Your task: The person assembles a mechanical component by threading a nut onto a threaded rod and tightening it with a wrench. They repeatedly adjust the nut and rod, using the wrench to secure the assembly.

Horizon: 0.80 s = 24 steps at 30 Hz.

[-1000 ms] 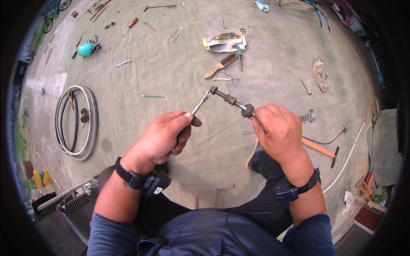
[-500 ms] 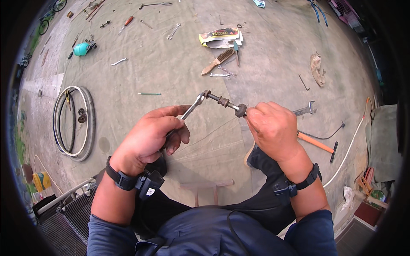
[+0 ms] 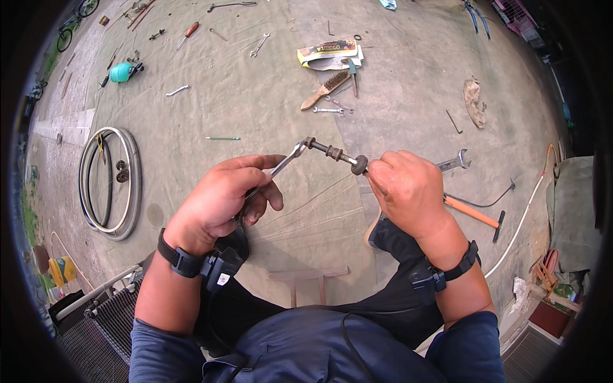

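One slim, rusty, dark-metal axle with nuts slants down rightward between the left hand and the right hand, the right being nearer, pinching its lower end beside a round, dull, dark knob. The left holds a smooth silver steel wrench, head meeting the axle's upper end. Whether the right also grips the large silver open-ended wrench behind it, I cannot tell. Beneath lies creased grey-green sheeting, bearing a wooden brush with coarse brown bristles
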### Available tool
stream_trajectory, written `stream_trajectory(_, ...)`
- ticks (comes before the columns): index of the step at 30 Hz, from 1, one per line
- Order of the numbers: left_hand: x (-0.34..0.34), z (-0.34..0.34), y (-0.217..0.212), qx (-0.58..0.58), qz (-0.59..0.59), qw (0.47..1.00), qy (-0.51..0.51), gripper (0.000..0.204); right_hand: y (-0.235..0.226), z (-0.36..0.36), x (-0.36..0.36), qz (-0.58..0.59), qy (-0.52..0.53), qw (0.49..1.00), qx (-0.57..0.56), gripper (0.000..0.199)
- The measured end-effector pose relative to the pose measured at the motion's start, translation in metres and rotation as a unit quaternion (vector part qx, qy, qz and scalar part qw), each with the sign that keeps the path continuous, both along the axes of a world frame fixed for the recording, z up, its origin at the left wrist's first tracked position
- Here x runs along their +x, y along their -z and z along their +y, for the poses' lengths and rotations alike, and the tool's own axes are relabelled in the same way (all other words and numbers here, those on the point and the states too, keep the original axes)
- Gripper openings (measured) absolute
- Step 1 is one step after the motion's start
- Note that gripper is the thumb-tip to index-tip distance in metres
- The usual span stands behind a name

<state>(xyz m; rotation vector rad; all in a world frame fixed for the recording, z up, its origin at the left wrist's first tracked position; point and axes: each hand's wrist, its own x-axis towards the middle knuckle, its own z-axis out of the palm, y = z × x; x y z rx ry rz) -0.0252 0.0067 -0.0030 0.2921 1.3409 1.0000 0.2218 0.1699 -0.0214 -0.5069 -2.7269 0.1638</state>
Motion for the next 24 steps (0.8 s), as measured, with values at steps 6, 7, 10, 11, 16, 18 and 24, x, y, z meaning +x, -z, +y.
stream_trajectory(6, 0.003, 0.000, 0.006, -0.005, -0.044, 0.999, -0.029, 0.044, 0.003, 0.000, 0.002, -0.003, 0.001, 1.000, 0.004, 0.014)
stream_trajectory(7, 0.003, 0.001, 0.007, 0.001, -0.063, 0.997, -0.037, 0.044, 0.003, 0.000, 0.002, -0.003, 0.001, 1.000, 0.004, 0.014)
stream_trajectory(10, 0.003, 0.000, 0.012, 0.016, -0.102, 0.993, -0.049, 0.042, 0.003, 0.000, 0.003, -0.008, 0.002, 1.000, 0.006, 0.013)
stream_trajectory(11, 0.003, -0.001, 0.013, 0.020, -0.112, 0.992, -0.051, 0.042, 0.003, 0.000, 0.003, -0.007, 0.002, 1.000, 0.004, 0.013)
stream_trajectory(16, 0.005, 0.000, 0.013, 0.027, -0.106, 0.993, -0.043, 0.044, 0.005, 0.002, 0.005, -0.012, -0.001, 1.000, -0.024, 0.024)
stream_trajectory(18, 0.006, 0.000, 0.013, 0.024, -0.089, 0.995, -0.032, 0.045, 0.006, 0.003, 0.006, 0.002, 0.004, 0.999, -0.045, 0.025)
stream_trajectory(24, 0.007, -0.001, 0.013, 0.033, -0.063, 0.997, -0.043, 0.043, 0.009, 0.007, 0.007, 0.024, 0.015, 0.997, -0.067, 0.025)
